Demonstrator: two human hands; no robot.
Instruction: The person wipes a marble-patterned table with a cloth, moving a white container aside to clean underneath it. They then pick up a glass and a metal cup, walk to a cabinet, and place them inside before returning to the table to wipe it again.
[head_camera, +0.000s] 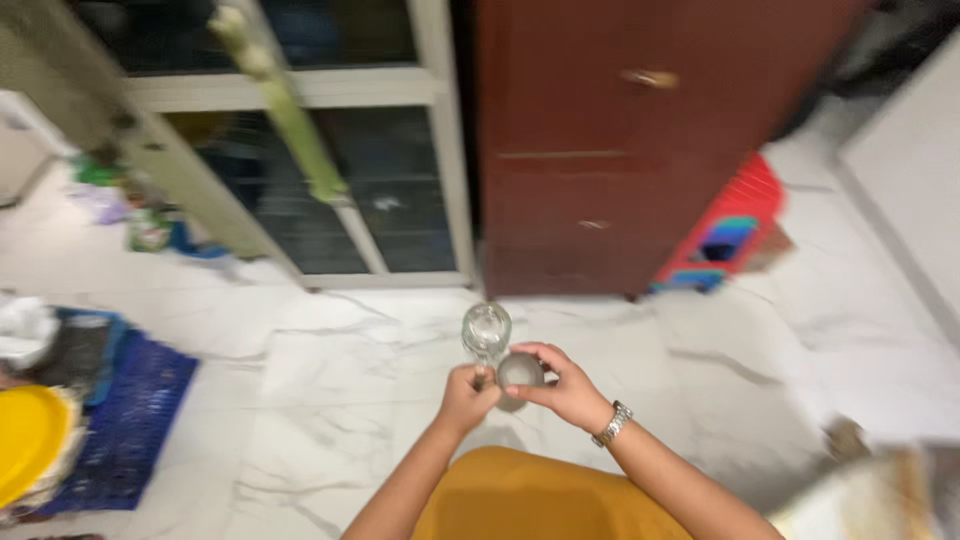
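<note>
Glass (487, 331) in left grip (466, 396), cup (520, 372) in right grip (565, 385)

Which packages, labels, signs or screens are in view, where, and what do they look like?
No sign or screen shows.
Blurred packets: floor at far left by the glass cabinet, green and pale, shapes unclear.
Clear glass jar and grey lid in left hand and right hand: no label visible.

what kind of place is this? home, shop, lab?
Most likely a home, perhaps near a kitchen: white marble-look tiled floor, dark red-brown wooden cabinet, and blue plastic crate holding a round yellow plate. The left hand and right hand hold small clear glasses.
</note>
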